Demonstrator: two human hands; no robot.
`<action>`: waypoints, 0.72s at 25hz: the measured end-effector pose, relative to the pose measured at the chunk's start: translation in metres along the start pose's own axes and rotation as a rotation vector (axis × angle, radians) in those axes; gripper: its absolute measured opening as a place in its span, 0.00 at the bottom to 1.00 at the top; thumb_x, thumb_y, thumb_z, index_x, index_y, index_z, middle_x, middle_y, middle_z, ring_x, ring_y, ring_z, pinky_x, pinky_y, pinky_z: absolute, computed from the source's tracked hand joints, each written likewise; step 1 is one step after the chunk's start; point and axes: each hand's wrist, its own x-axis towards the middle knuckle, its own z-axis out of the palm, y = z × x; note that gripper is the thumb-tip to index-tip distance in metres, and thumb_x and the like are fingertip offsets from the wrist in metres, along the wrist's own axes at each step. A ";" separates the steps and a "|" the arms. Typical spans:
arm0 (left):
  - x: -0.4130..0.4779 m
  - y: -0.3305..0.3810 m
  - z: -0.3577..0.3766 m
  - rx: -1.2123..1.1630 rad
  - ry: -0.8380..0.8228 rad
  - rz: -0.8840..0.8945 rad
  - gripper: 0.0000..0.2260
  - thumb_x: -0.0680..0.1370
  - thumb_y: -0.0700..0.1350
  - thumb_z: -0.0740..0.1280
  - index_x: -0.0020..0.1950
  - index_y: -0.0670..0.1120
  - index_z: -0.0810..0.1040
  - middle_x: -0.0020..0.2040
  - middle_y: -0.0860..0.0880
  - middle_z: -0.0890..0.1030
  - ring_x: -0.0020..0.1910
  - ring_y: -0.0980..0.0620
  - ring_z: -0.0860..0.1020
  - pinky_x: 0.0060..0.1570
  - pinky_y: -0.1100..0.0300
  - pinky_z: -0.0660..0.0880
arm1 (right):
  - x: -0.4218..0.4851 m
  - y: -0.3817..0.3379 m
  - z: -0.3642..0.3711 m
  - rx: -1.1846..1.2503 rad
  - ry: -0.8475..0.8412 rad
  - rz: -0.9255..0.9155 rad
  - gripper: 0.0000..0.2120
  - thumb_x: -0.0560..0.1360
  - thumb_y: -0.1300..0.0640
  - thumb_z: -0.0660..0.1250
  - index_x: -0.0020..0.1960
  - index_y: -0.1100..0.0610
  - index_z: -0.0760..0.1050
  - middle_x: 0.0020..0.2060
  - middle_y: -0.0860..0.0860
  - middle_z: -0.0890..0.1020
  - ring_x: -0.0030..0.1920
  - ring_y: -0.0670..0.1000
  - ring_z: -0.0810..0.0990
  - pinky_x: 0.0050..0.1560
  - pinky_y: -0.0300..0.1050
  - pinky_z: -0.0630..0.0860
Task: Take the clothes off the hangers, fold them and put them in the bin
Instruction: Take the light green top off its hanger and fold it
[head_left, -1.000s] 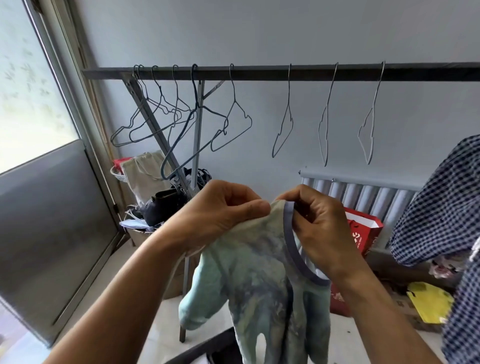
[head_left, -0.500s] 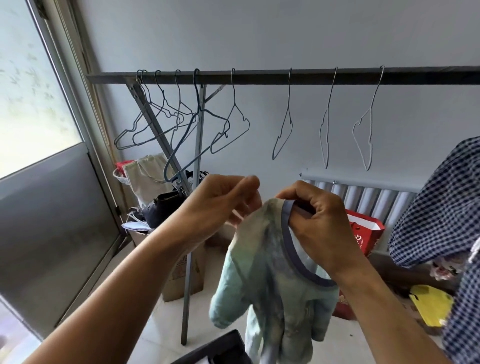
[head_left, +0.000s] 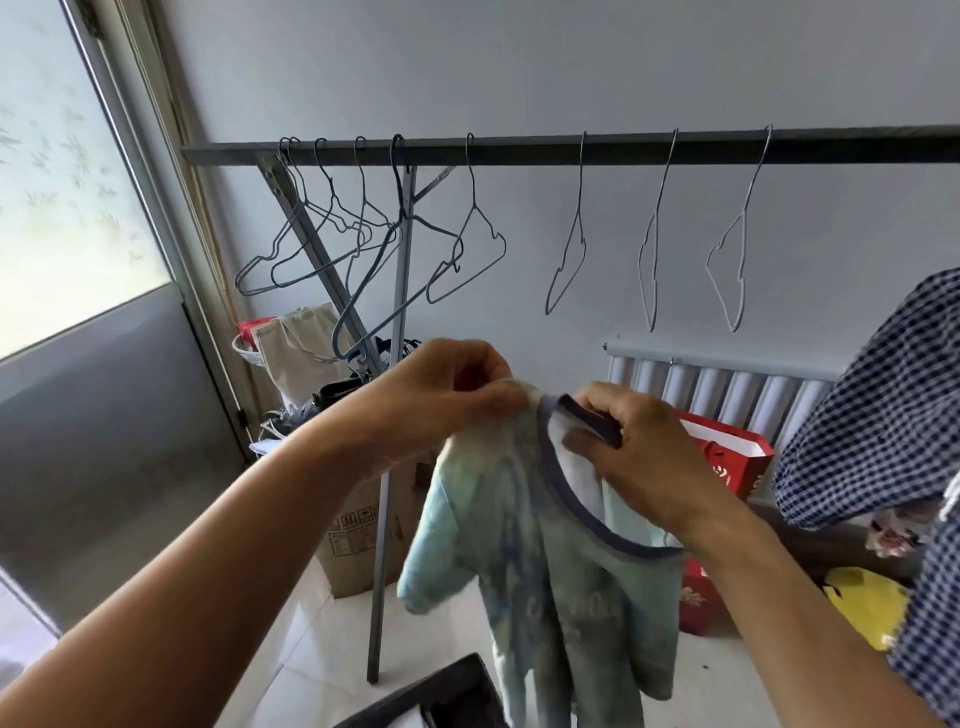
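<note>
Nearest, pale blue-green tie-dye T-shirt with navy neckband (head_left: 545, 545) held in mid-air, clear of the wire hangers (head_left: 581, 182): left hand (head_left: 447, 395) pinches a shoulder, right hand (head_left: 639, 447) curls its fingers on the neckband; judged light, soft, best taken at both shoulders; print on brown cardboard box (head_left: 358, 525) and red paper bag (head_left: 727, 462) beyond unreadable.

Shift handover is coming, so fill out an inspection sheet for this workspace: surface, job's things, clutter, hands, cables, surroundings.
Surface: white tiled floor.
Job's things: pale green T-shirt held up unfolded, off any hanger; wire hangers hang bare on the rail; checked garment at right edge.
Clutter: cardboard box, red bag, yellow item.
Grippers: left hand pinches the T-shirt's shoulder; right hand grips its collar.
Cables: nothing seen.
Surroundings: window at left, radiator against the grey wall.
</note>
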 end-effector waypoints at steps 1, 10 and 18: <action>0.001 -0.002 -0.004 -0.013 0.024 0.001 0.08 0.79 0.44 0.67 0.40 0.46 0.74 0.30 0.54 0.73 0.27 0.60 0.69 0.27 0.68 0.65 | 0.000 0.011 -0.001 -0.090 -0.040 0.042 0.12 0.76 0.55 0.68 0.36 0.47 0.70 0.33 0.43 0.75 0.35 0.45 0.74 0.35 0.43 0.68; -0.011 -0.030 -0.047 0.163 0.049 0.037 0.11 0.75 0.53 0.69 0.48 0.45 0.79 0.41 0.47 0.79 0.41 0.54 0.76 0.40 0.60 0.76 | 0.012 0.048 -0.047 -0.066 -0.073 0.228 0.12 0.73 0.66 0.68 0.39 0.49 0.79 0.39 0.49 0.83 0.42 0.49 0.80 0.44 0.43 0.74; -0.015 -0.034 -0.051 -0.128 0.335 0.004 0.07 0.72 0.49 0.72 0.43 0.45 0.82 0.36 0.49 0.81 0.36 0.52 0.78 0.36 0.63 0.78 | 0.013 0.029 -0.060 0.598 -0.371 0.202 0.12 0.70 0.45 0.74 0.39 0.53 0.81 0.34 0.51 0.82 0.35 0.49 0.80 0.36 0.40 0.76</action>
